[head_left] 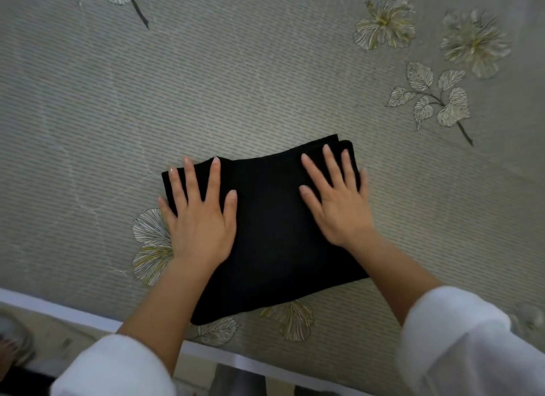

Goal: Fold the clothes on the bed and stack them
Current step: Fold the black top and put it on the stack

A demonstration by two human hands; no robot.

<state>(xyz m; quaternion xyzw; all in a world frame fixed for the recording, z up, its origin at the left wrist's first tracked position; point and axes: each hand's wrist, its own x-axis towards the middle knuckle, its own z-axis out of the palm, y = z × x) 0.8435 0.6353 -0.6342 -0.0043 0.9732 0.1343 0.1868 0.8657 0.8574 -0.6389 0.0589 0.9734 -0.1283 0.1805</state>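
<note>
A folded black garment point(268, 233) lies as a compact rectangle on the bed point(265, 85), close to its near edge. My left hand point(200, 218) lies flat on the garment's left side, fingers straight and spread. On the right side, my right hand point(336, 201) presses down the same way, its fingertips near the far right corner where folded layers show. Both forearms come out of white sleeves at the bottom of the view.
The bed has a grey-green striped cover printed with pale flowers point(383, 26) and leaves. Its white edge point(59, 310) runs across the bottom left, with floor and a foot in a sandal point(11, 348) below it. No other clothes are in view.
</note>
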